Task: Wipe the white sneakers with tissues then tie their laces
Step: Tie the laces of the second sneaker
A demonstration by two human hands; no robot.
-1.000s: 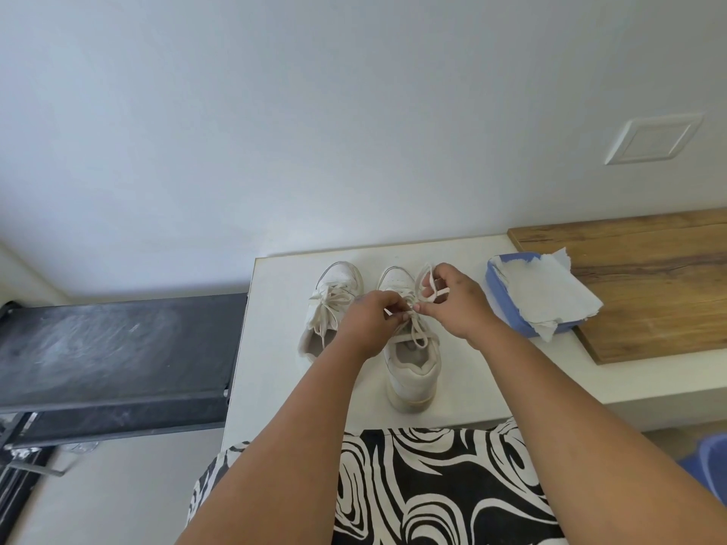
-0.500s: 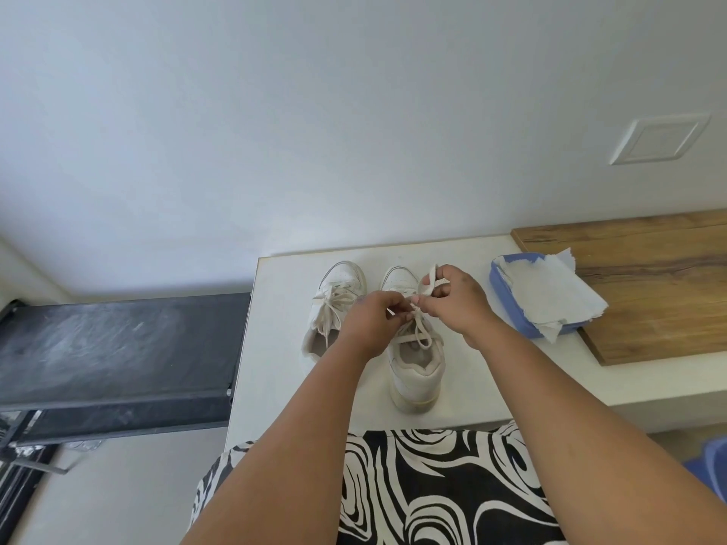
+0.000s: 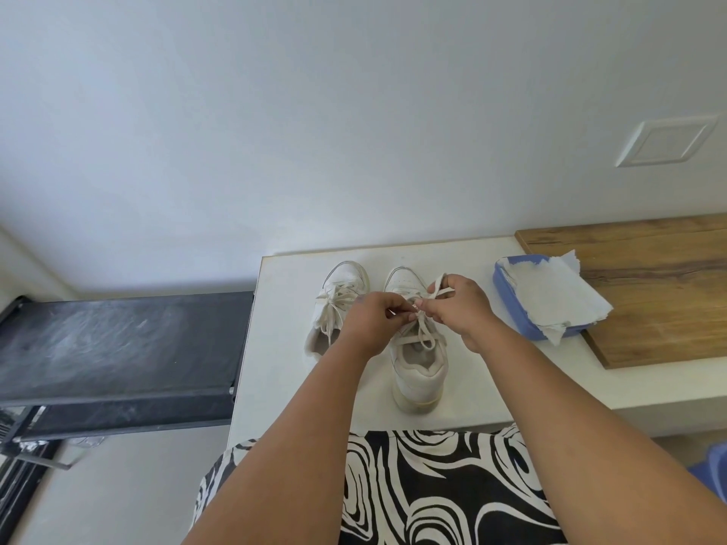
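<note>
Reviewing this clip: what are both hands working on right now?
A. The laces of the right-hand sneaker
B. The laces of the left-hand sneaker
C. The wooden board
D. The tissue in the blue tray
A: the left hand and right hand both pinch the laces over the right-hand sneaker.

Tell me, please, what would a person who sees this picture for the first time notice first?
First, the two hands in the middle: the left hand and the right hand pinch the laces of the right sneaker on the white table. The left sneaker stands beside it, its laces loose. To the right, tissues lie on a blue tray at the edge of a wooden board.
</note>
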